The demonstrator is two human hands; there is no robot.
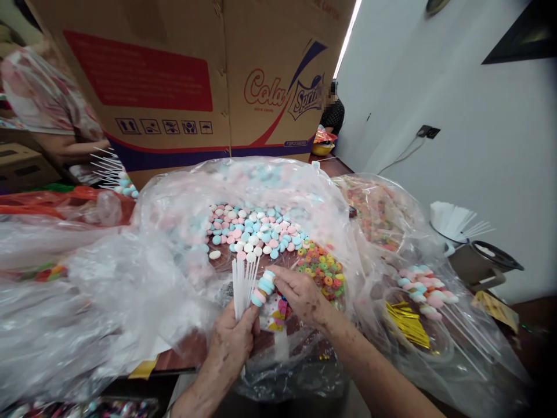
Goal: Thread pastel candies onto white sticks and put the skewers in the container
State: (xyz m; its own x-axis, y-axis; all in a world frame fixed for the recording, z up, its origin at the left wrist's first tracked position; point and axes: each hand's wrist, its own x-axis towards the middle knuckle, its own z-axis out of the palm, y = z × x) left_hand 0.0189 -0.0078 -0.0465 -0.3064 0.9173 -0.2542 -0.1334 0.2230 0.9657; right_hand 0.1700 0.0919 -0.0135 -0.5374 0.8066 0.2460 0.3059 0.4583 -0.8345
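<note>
My left hand (pixel 232 342) is closed around a bundle of white sticks (pixel 243 284) that point upward. One stick carries a short stack of blue, white and pink round candies (pixel 263 287). My right hand (pixel 300 293) pinches the top of that stack. Just beyond lies a heap of pink, blue and white marshmallow discs (pixel 252 232) in an open clear plastic bag (pixel 174 232). A pile of coloured ring candies (pixel 324 270) sits right of my right hand.
A big "Cola" cardboard box (pixel 187 81) stands behind the bag. Finished candy sticks (pixel 429 296) and gold twist ties (pixel 407 325) lie at right, near a cup of white sticks (pixel 455 223). Another person's arm (pixel 65 145) is at far left; someone sits far back (pixel 333 113).
</note>
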